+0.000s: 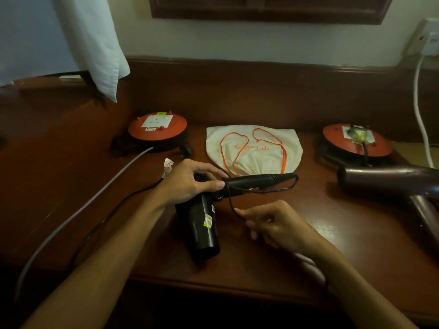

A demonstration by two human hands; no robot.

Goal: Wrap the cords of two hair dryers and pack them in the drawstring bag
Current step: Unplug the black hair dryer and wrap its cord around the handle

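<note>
A black hair dryer lies on the brown desk, barrel toward me and folded handle pointing right. My left hand grips it where handle meets barrel. Its thin black cord loops from the handle's end back along the handle and down to my right hand, which pinches it. A second, purple hair dryer rests at the right edge, untouched. The cream drawstring bag with orange strings lies flat behind the black dryer.
Two orange cable reels sit at the back: one on the left with a grey cable running toward me, one on the right. A white cable hangs from a wall socket. White cloth hangs upper left.
</note>
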